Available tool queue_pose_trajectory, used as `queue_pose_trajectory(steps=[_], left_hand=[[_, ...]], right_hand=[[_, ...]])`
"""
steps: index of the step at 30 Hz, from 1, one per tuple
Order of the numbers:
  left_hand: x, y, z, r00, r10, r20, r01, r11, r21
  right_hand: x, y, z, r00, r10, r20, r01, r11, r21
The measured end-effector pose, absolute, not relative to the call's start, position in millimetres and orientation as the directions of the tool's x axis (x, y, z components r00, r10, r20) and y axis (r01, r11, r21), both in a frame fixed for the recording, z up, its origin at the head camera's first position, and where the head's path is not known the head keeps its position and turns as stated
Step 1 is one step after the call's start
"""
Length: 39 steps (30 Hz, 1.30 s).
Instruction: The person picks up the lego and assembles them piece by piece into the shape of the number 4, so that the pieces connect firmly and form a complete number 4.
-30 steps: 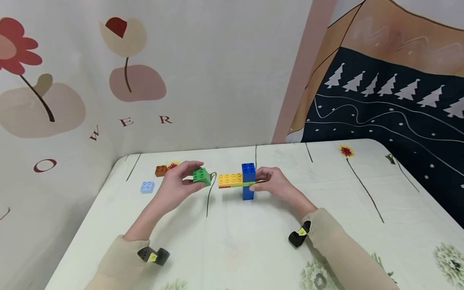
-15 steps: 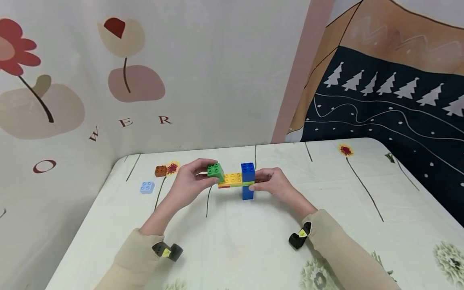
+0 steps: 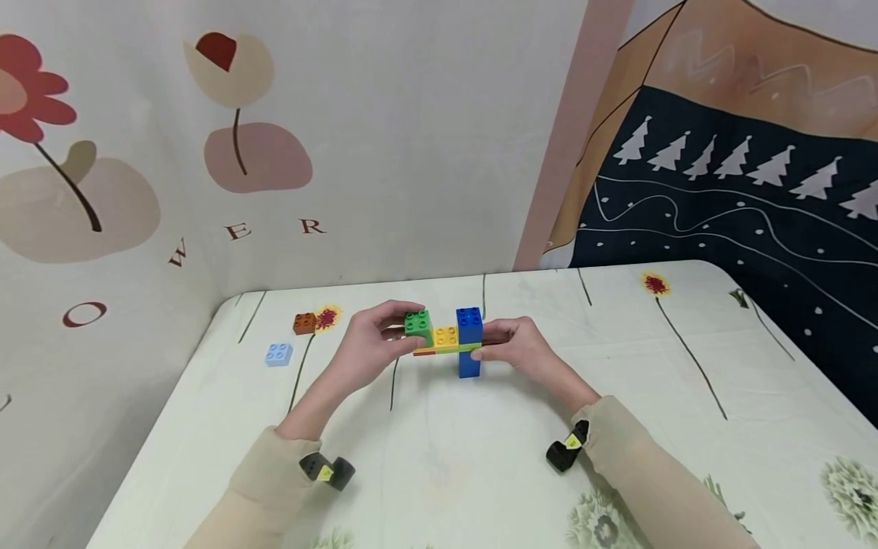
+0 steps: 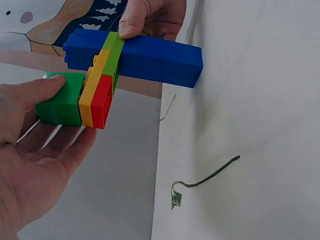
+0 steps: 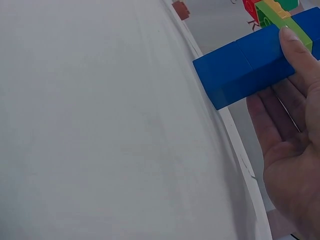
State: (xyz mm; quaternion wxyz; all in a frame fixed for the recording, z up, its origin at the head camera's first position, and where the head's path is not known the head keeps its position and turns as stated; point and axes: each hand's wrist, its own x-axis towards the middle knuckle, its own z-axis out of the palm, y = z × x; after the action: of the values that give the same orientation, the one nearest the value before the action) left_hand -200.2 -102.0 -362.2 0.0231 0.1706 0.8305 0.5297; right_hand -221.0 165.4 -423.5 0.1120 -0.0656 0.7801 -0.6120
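Note:
My left hand (image 3: 370, 341) pinches a green toy building brick (image 3: 417, 324) between thumb and fingers. The brick stands on the left end of a long yellow brick (image 3: 446, 337), its underside right at the studs. Beneath the yellow one, a red brick (image 4: 102, 102) and a lime green brick (image 4: 116, 52) show in the left wrist view. A blue brick (image 3: 469, 328) rises above the right end, and more blue bricks (image 4: 160, 60) extend below as a column. My right hand (image 3: 517, 347) grips this assembly from the right, its thumb on the lime brick.
On the table's left side lie a brown brick (image 3: 305, 323) and a light blue brick (image 3: 278, 354). A pale flowered cloth (image 3: 439, 473) covers the table. Behind it stands a printed wall hanging (image 3: 411, 152).
My left hand has carried the green brick rightwards, from beside the yellow brick to its left end, where the two now meet. My right hand and the assembly have stayed almost still.

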Motion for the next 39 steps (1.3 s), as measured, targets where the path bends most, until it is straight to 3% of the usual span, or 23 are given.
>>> queue_pose_trajectory(steps=[15, 24, 39], left_hand=[[-200.1, -102.1, -364.0, -0.951, 0.286, 0.117, 0.229, 0.395, 0.890], [-201.8, -103.3, -363.8, -0.946, 0.302, 0.117, 0.231, 0.378, 0.897], [-208.5, -103.7, -374.3, -0.946, 0.310, 0.089, 0.182, 0.284, 0.941]], right_hand=[[-221.0, 167.3, -425.4, -0.962, -0.271, -0.043, -0.023, 0.233, -0.972], [-218.7, 164.8, -413.3, -0.961, -0.274, 0.049, -0.113, 0.224, -0.968], [-218.5, 163.0, -408.4, -0.965, -0.261, 0.038, -0.098, 0.222, -0.970]])
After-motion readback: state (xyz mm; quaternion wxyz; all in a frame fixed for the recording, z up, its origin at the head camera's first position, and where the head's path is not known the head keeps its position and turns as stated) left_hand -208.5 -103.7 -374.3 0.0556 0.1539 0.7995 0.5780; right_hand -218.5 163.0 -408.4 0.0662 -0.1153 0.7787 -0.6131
